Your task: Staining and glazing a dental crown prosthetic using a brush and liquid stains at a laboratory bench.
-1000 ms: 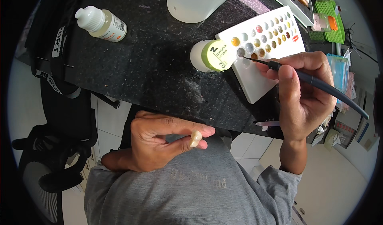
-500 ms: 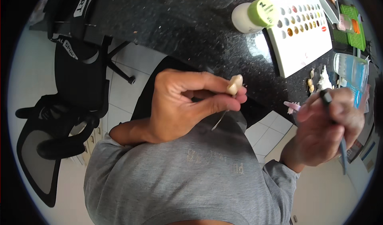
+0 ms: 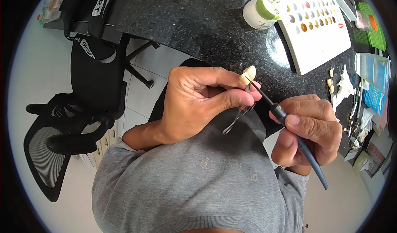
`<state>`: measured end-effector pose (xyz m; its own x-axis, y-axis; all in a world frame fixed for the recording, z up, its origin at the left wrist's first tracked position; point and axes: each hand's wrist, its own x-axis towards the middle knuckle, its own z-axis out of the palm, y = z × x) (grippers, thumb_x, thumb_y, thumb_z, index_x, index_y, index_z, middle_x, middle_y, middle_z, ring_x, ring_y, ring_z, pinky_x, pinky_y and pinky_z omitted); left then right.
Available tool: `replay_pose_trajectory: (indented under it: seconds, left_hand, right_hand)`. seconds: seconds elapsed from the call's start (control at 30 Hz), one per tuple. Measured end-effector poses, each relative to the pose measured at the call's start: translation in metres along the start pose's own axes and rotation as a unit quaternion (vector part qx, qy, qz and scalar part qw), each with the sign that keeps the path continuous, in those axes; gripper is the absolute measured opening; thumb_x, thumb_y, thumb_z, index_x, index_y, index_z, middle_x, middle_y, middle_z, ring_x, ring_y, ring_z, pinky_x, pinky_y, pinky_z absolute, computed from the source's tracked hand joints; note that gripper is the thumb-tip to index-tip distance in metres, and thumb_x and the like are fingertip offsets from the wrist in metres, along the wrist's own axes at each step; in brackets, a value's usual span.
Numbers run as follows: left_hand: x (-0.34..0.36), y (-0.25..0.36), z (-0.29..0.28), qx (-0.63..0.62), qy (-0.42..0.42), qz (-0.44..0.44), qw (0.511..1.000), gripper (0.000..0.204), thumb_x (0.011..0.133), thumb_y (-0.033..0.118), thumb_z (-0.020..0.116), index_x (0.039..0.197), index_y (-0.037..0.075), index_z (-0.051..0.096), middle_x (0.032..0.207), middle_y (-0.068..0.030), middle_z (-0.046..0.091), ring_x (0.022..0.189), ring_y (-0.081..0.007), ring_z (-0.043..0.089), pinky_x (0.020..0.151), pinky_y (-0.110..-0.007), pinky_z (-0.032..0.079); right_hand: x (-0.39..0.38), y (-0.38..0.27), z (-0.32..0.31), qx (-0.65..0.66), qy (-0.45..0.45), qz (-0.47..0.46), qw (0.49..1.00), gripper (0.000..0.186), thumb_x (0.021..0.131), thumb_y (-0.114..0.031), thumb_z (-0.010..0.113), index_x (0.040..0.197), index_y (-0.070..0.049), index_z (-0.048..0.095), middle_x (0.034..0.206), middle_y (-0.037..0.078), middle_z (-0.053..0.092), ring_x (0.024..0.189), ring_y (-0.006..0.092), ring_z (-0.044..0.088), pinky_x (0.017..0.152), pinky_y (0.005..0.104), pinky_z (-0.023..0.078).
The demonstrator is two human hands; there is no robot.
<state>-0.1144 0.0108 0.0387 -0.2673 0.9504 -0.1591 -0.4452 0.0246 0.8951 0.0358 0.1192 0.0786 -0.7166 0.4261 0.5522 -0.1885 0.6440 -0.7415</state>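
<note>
My left hand (image 3: 198,101) pinches a slim metal clamp (image 3: 236,120), whose looped end sticks out below the fingers. Above the fingertips sits a cream-coloured dental crown piece (image 3: 248,74); the way it is fixed to the clamp is mostly hidden. In my right hand (image 3: 308,129) is a fine brush (image 3: 305,149) with a black front and blue-grey handle, gripped like a pen. Its thin dark tip reaches the crown piece and appears to touch it.
A white palette (image 3: 316,47) with rows of coloured wells lies on the black speckled table (image 3: 186,26), beside a white jar with a green lid (image 3: 264,10). Loose crowns (image 3: 330,84), crumpled tissue (image 3: 344,86) and a clear container (image 3: 368,65) are at right. A black chair (image 3: 97,76) stands left.
My right hand has come left with the brush, from beside the table's right-hand items to the crown piece. My left hand keeps its pinch; more of the clamp shows.
</note>
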Motion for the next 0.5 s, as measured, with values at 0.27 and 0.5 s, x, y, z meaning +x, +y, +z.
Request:
replay_pose_trajectory:
  seconds: [0.27, 0.5]
  left_hand:
    - [0.0004, 0.0, -0.0012, 0.006, 0.002, 0.004, 1.0, 0.021, 0.076, 0.008, 0.068, 0.089, -0.007, 0.062, 0.083, -0.0177, 0.065, 0.078, -0.0249, 0.066, 0.071, -0.032, 0.056]
    - [0.0016, 0.0013, -0.0001, 0.01, 0.005, 0.0, 1.0, 0.022, 0.076, 0.009, 0.067, 0.089, -0.008, 0.062, 0.084, -0.0175, 0.065, 0.078, -0.0247, 0.066, 0.07, -0.031, 0.056]
  right_hand:
    - [-0.0012, -0.0002, 0.0004, -0.004, -0.035, -0.011, 0.999, 0.021, 0.073, 0.002, 0.055, 0.093, 0.004, 0.049, 0.075, 0.014, 0.054, 0.06, 0.0201, 0.058, 0.053, 0.027, 0.048]
    - [-0.0003, 0.0004, -0.0012, -0.007, -0.031, 0.0, 0.999, 0.019, 0.073, 0.002, 0.054, 0.091, 0.003, 0.049, 0.076, 0.015, 0.054, 0.059, 0.0201, 0.058, 0.052, 0.027, 0.048]
